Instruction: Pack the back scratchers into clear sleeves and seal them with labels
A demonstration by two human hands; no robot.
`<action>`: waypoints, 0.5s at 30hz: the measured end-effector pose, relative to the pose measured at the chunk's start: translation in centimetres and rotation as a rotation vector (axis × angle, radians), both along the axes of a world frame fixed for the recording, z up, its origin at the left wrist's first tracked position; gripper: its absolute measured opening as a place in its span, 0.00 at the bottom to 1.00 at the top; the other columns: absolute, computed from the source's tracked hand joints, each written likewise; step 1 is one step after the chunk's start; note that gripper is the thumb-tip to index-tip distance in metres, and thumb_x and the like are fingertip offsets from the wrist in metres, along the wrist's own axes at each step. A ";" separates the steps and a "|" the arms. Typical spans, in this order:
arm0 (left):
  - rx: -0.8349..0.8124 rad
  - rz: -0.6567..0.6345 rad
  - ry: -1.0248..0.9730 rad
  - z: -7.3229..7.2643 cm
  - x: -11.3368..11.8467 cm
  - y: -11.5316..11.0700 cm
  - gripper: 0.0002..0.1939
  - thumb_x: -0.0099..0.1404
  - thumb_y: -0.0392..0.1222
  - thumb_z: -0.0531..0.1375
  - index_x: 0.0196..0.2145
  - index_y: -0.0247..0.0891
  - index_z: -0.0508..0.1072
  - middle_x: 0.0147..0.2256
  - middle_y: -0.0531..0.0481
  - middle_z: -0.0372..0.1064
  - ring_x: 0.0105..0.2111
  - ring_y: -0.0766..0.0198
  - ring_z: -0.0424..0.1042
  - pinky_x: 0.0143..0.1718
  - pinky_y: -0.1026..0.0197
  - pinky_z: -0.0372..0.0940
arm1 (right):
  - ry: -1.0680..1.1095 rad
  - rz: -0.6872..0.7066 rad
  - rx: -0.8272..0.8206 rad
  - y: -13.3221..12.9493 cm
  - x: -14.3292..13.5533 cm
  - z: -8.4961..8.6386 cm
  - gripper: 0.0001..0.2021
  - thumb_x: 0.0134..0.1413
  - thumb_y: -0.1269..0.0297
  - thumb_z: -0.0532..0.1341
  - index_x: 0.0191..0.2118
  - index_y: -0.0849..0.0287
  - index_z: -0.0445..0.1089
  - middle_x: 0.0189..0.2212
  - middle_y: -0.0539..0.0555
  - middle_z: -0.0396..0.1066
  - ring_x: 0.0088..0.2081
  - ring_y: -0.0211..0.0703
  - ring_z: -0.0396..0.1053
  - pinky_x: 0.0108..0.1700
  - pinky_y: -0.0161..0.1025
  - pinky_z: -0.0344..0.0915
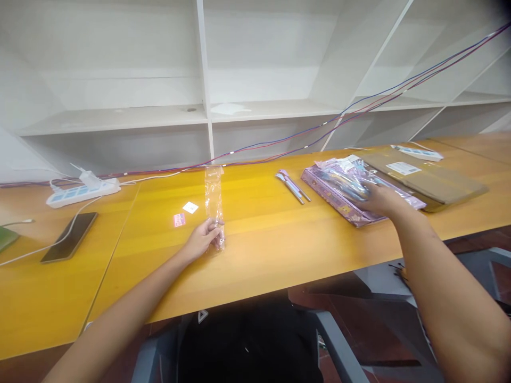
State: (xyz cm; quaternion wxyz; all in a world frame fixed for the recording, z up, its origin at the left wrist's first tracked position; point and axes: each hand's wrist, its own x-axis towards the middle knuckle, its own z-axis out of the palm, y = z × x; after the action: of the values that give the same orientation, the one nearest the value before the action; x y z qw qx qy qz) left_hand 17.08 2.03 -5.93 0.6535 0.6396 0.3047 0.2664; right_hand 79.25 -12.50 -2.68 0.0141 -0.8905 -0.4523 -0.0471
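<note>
My left hand point(204, 237) is closed on the lower end of a long, narrow clear plastic sleeve point(213, 194) lying on the yellow table. Over on the right, my right hand point(375, 198) reaches onto clear plastic packets point(341, 178) that lie on a flat purple patterned package point(333, 202); its fingertips are hidden or blurred. Between the hands lie purple and blue pens point(293, 186). Left of the sleeve are a small white card point(190, 207) and a small pink card point(179, 219).
A cardboard box point(447, 183) sits right of the purple package. At the left are a power strip point(83, 192) with cables and a dark phone point(69, 238). Another power strip point(419, 153) lies behind the box. White shelves point(271, 109) stand along the back, with cables strung across them.
</note>
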 end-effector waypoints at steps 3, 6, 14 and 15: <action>0.001 -0.016 0.006 0.1 0.0 0.1 0.23 0.69 0.55 0.65 0.51 0.36 0.67 0.30 0.52 0.74 0.24 0.64 0.76 0.27 0.60 0.70 | -0.003 -0.041 0.035 -1.1 0.2 0.9 0.36 0.54 0.49 0.68 0.64 0.65 0.67 0.57 0.74 0.72 0.56 0.67 0.71 0.54 0.50 0.68; 0.003 -0.023 0.014 0.1 0.0 0.2 0.23 0.69 0.56 0.65 0.51 0.36 0.67 0.30 0.52 0.74 0.24 0.64 0.76 0.28 0.60 0.70 | 0.119 -0.137 0.176 -2.1 0.5 1.6 0.36 0.55 0.45 0.68 0.65 0.60 0.68 0.54 0.68 0.76 0.51 0.62 0.74 0.52 0.50 0.69; 0.009 -0.031 0.027 0.3 -0.1 0.3 0.25 0.67 0.57 0.66 0.51 0.36 0.68 0.30 0.52 0.74 0.25 0.63 0.76 0.28 0.60 0.71 | 0.154 -0.136 0.419 -2.5 1.0 1.1 0.31 0.59 0.56 0.65 0.66 0.57 0.63 0.53 0.63 0.77 0.53 0.57 0.75 0.60 0.50 0.67; 0.012 -0.034 0.029 0.3 0.0 0.3 0.25 0.67 0.57 0.66 0.51 0.36 0.68 0.30 0.52 0.74 0.24 0.63 0.76 0.27 0.60 0.70 | 0.127 -0.110 0.393 -2.5 0.9 0.9 0.31 0.60 0.56 0.65 0.67 0.57 0.63 0.56 0.65 0.75 0.55 0.58 0.73 0.61 0.50 0.66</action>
State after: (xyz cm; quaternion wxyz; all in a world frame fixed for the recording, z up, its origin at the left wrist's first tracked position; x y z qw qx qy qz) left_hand 17.05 2.33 -5.64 0.6495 0.6525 0.3016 0.2478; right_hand 80.13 -14.98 -1.78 0.2132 -0.8953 -0.3832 -0.0786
